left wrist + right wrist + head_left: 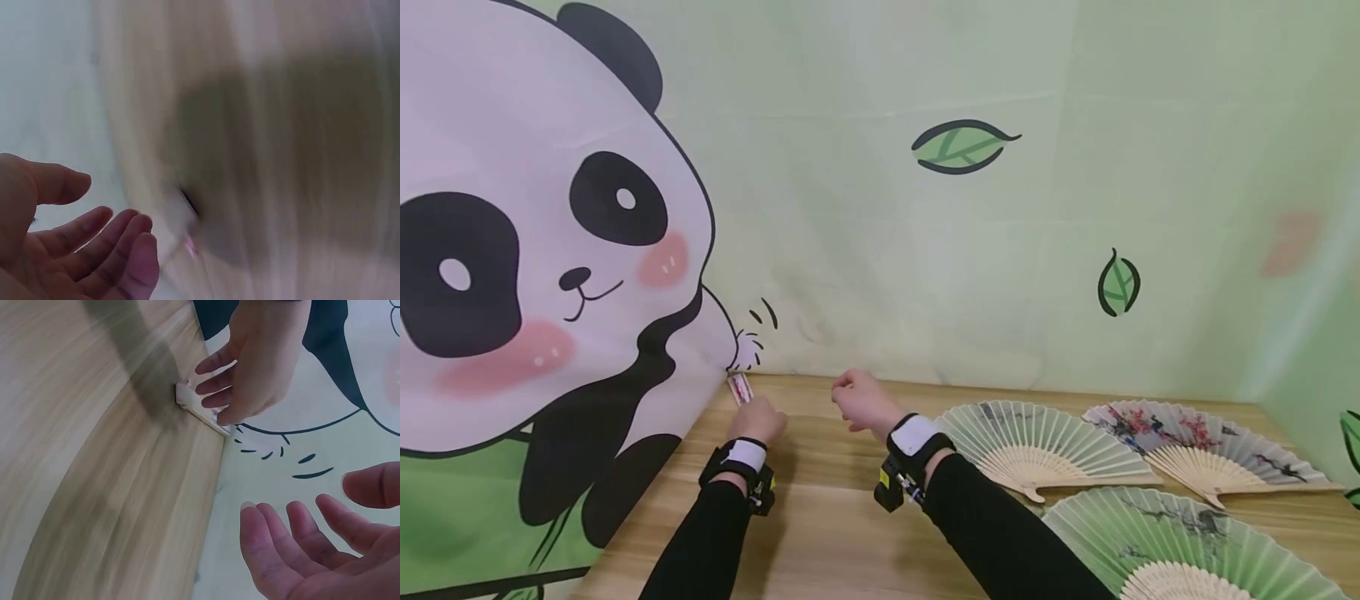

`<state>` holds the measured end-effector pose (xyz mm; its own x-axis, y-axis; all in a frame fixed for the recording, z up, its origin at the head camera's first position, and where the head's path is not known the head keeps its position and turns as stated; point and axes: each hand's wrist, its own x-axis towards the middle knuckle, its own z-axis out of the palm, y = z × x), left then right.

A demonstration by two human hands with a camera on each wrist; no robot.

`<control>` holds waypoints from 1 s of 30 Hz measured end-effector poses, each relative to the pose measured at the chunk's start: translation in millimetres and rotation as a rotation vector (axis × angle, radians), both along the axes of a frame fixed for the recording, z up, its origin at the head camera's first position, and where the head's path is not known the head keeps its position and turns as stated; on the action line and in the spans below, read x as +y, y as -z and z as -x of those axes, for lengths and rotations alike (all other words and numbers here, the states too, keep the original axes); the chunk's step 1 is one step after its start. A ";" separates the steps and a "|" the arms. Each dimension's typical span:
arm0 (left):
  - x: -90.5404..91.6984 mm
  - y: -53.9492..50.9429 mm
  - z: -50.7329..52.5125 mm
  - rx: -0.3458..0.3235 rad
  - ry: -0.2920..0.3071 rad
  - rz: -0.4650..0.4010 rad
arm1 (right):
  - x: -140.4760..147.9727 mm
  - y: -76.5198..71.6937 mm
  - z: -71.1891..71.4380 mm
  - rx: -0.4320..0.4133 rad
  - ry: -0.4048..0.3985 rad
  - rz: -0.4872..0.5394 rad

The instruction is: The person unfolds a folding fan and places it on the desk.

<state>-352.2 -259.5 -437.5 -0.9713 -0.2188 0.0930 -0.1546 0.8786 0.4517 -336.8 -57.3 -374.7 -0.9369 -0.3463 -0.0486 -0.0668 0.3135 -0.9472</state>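
At the table's back left corner lies a narrow whitish item [741, 388] with red marks; it resembles a folded fan, and part of it is hidden behind my left hand [758, 421]. In the right wrist view the same item [190, 400] has a thin wooden edge, and the fingers of my left hand [259, 369] hover beside it. The left wrist view shows that hand [81, 244] with loosely bent fingers and nothing between them. My right hand [865, 402] hangs above the table near the back wall, fingers relaxed and holding nothing.
Three spread fans lie on the right of the wooden table [820, 533]: a pale green one [992, 425], a flowered one [1195, 429] and a green one [1240, 550] nearer the front. A printed panda backdrop [850, 208] borders the table's back and left.
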 end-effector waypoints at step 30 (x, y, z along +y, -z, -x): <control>-5.4 25.4 0.0 -0.095 -0.044 -0.072 | -25.2 47.3 -16.7 -0.105 -0.069 0.046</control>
<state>-352.3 -264.9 -462.9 -0.9644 -0.2641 -0.0166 -0.2374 0.8359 0.4948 -320.0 -82.5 -422.0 -0.9011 -0.4142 -0.1280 0.0139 0.2673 -0.9635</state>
